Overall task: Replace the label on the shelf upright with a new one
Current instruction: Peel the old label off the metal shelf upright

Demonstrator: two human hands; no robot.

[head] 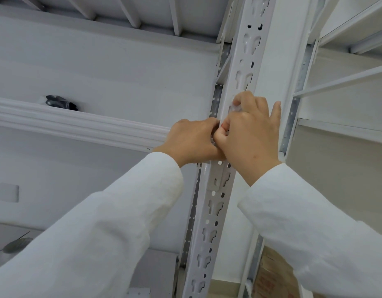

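Note:
A white slotted shelf upright (243, 61) rises through the middle of the view. A clear, glossy label or tape strip (234, 108) lies on its face, mostly hidden by my hands. My right hand (248, 134) covers the strip, forefinger and thumb curled and pinching it, while the other fingers rest on the upright's side. My left hand (192, 140) is curled against the upright's left edge just below, its fingertips pinching the strip's lower end; the contact is partly hidden.
White shelf beams and braces (340, 80) stand to the right. A white wall moulding (78, 123) runs left, with a dark object (61, 102) on it. A cardboard box (271, 274) sits low right.

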